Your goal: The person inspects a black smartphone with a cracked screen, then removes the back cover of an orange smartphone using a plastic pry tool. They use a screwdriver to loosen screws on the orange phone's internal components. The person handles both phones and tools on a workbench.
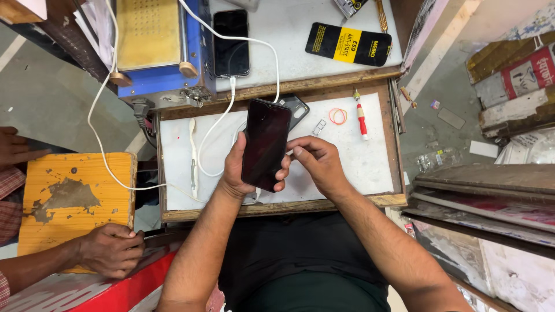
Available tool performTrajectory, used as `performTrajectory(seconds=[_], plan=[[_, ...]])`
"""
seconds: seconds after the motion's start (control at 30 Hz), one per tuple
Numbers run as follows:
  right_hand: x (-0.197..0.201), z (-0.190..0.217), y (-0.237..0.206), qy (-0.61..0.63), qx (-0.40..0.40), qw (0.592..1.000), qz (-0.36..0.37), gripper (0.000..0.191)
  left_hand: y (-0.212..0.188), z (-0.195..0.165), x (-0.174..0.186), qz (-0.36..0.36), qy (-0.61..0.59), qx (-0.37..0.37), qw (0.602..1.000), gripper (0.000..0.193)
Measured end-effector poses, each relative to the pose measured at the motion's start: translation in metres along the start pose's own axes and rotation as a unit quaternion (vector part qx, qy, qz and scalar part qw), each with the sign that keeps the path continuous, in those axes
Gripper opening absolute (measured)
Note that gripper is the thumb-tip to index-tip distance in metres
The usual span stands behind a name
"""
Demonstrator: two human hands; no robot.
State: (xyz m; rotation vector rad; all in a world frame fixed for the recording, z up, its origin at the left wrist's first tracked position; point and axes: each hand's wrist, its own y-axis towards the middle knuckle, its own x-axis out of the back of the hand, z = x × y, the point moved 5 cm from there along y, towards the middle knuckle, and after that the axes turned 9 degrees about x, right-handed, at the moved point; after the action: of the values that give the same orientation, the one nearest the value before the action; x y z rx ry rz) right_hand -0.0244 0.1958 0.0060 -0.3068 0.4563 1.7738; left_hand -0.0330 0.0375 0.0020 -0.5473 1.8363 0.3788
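A wood-framed bench (370,167) with a white top fills the centre of the frame, and a yellow worn stool (75,196) stands at the lower left, where another person's hand (113,249) rests on its edge. Over the bench centre, the left hand (240,170) is wrapped around a dark smartphone (266,143), held upright with its black screen up, while the right hand (318,164) has its fingers curled, thumb and fingertips touching the phone's right edge. Smaller things lie toward the upper right of the bench: a red-handled screwdriver (362,117) and, just beside it, an orange rubber band (337,116).
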Motion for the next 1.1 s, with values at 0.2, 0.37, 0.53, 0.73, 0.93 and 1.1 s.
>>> performTrajectory(seconds=[0.2, 0.37, 0.53, 0.73, 0.93, 1.1], plan=[[-0.09, 0.186, -0.01, -0.017, -0.048, 0.998, -0.03, 0.016, -0.012, -0.021, -0.19, 0.011, -0.023, 0.006, 1.0, 0.083], [-0.081, 0.296, 0.123, -0.038, -0.049, 0.997, -0.04, 0.015, 0.079, -0.14, -0.267, 0.009, -0.023, 0.004, 1.0, 0.084], [-0.08, 0.449, 0.197, -0.054, -0.031, 0.997, -0.037, 0.015, 0.158, -0.214, -0.405, 0.013, -0.001, 0.003, 1.0, 0.083], [-0.164, 0.441, 0.285, -0.008, -0.052, 0.998, -0.034, 0.015, 0.108, -0.335, -0.427, 0.004, 0.018, 0.015, 1.0, 0.084], [-0.283, 0.496, 0.36, 0.057, -0.063, 0.996, -0.031, 0.016, 0.054, -0.456, -0.518, 0.0, 0.031, 0.03, 0.999, 0.082], [-0.374, 0.521, 0.419, 0.059, -0.065, 0.996, -0.035, 0.015, 0.005, -0.548, -0.568, -0.007, 0.033, 0.044, 0.998, 0.081]])
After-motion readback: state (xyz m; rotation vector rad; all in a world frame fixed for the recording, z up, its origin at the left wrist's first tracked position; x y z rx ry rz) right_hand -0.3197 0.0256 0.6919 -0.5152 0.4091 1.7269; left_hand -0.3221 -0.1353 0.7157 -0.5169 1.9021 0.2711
